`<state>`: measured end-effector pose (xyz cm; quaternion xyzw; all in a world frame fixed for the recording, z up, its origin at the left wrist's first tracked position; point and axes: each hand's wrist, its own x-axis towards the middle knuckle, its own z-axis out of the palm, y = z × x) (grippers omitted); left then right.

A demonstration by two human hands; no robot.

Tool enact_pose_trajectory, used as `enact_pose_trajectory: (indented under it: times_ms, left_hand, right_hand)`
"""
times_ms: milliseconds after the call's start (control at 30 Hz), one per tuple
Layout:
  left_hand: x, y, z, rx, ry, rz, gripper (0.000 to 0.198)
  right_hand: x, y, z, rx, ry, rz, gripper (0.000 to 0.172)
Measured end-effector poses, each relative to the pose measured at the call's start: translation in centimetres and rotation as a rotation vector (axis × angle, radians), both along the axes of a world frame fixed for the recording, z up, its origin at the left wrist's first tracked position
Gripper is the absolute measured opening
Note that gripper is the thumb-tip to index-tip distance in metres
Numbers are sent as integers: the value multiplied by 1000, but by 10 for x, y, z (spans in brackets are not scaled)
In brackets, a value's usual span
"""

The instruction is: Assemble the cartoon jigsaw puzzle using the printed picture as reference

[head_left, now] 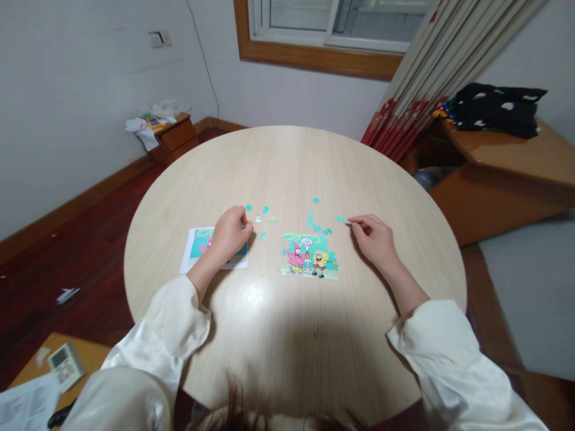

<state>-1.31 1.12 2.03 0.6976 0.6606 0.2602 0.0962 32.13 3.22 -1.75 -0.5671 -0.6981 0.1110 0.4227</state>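
A partly assembled jigsaw puzzle (309, 256) with cartoon characters lies on the round table, its upper right and right edges uneven. My right hand (375, 239) is to its right, thumb and index finger pinched at a small teal jigsaw piece (341, 219). Over the printed reference picture (197, 245) rests my left hand (232, 230), its fingers curled closed. Whatever that hand may hold is hidden. Between the hands lie loose teal pieces (317, 229) above the puzzle, and several more, some pale, such as the piece (273, 219) beside my left hand.
The light wooden table (287, 161) has a curved far edge. A brown cabinet (516, 155) with a black cloth (498, 111) stands at right, near a curtain (417, 66). At lower left a remote control (66, 366) lies beside papers.
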Motion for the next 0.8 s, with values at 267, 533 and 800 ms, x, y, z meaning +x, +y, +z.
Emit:
enact_pose_trajectory:
  times_ms: [267, 533, 800]
  left_hand:
    - [1, 0, 2, -29, -29, -3, 29]
    - [0, 0, 0, -32, -23, -7, 30]
    - [0, 0, 0, -29, -26, -19, 28]
  right_hand:
    - [0, 0, 0, 4, 3, 1, 18]
    - [-1, 0, 1, -3, 0, 1, 18]
    - [0, 0, 0, 0, -2, 2, 18]
